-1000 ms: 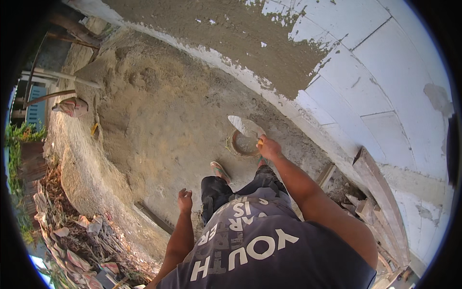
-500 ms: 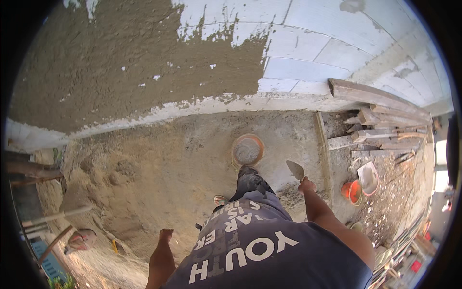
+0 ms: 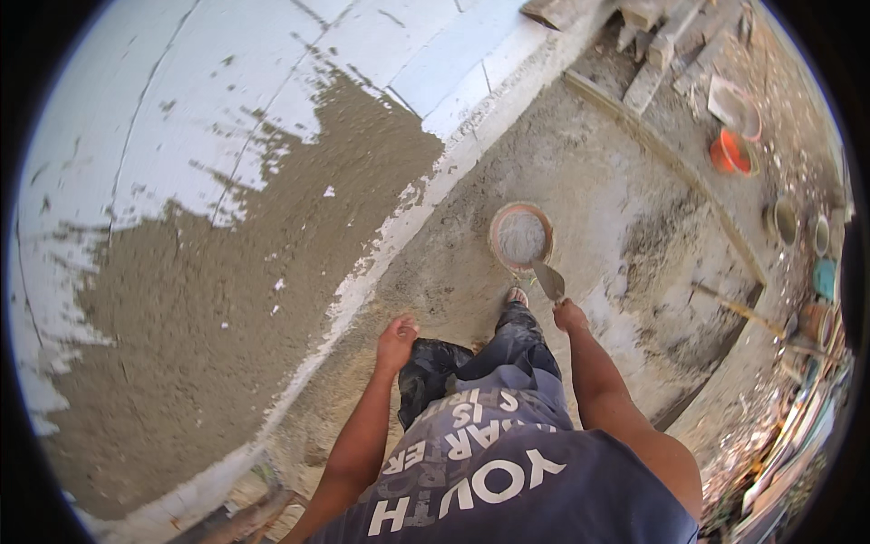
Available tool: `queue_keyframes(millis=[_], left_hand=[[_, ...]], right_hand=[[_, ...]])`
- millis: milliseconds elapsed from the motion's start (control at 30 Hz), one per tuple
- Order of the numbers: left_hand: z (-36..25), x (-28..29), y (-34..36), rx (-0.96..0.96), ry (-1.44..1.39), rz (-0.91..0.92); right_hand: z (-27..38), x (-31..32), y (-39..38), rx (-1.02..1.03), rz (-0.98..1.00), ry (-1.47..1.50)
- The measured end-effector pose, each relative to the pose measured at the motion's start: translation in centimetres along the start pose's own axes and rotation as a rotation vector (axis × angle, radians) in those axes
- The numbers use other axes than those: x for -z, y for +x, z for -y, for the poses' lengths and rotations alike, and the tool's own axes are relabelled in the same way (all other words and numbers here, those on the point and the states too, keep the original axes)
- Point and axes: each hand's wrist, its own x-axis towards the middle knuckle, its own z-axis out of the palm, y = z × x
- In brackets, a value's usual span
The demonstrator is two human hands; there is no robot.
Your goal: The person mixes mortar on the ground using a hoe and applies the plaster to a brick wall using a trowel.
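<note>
My right hand (image 3: 569,315) is closed round the handle of a pointed trowel (image 3: 549,280). The trowel's blade points at the near rim of a round bucket (image 3: 495,238), close to it or just over it. Grey wet mortar (image 3: 523,238) fills much of the bucket, which stands on the ground ahead of my foot. My left hand (image 3: 397,340) hangs beside my left thigh with its fingers loosely bent and apart, and nothing shows in it. Rough mortar (image 3: 245,299) covers part of the pale block wall (image 3: 181,82) on my left.
A long timber (image 3: 671,140) lies across the ground on the right. Beyond it are an orange bucket (image 3: 730,152), several other containers and a wooden-handled tool (image 3: 739,308). Wooden beams (image 3: 657,63) are piled at the far right; scrap strips (image 3: 784,453) lie at the near right.
My view and body have turned right, so the wall now runs along my left. The trowel in my right hand has come nearer the mortar bucket. My left hand has moved forward, beside my thigh.
</note>
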Motion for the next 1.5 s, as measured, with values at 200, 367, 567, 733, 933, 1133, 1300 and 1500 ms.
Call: queue_keyframes(millis=[200, 367, 567, 733, 933, 1133, 1300, 1500], left_hand=[[6.1, -4.9, 6.7, -0.441, 0.597, 0.444], [12.9, -5.9, 15.3, -0.577, 0.829, 0.684], [13.5, -5.6, 19.5, -0.640, 1.042, 0.799], [13.7, -5.5, 19.8, -0.610, 1.059, 0.786], [14.8, -6.1, 17.6, -0.664, 1.167, 0.811], [15.3, -6.3, 17.5, -0.746, 1.203, 0.798], [15.4, -2.6, 18.6, -0.803, 1.045, 0.661], [14.1, 5.0, 17.7, -0.688, 0.728, 0.581]], right_hand=[[7.6, -2.5, 4.2, -0.138, -0.047, 0.129], [9.1, -9.6, 19.0, -0.283, -0.137, 0.157], [10.9, -13.9, 33.1, -0.341, -0.216, 0.242], [12.7, -21.3, 34.3, -0.156, -0.421, 0.753], [11.7, -21.7, 31.0, -0.002, -0.430, 1.265], [8.9, -20.5, 26.7, 0.086, -0.508, 1.329], [13.2, -14.1, 13.6, 0.117, -0.376, 1.643], [25.1, -3.7, 0.1, 0.162, -0.513, 1.732]])
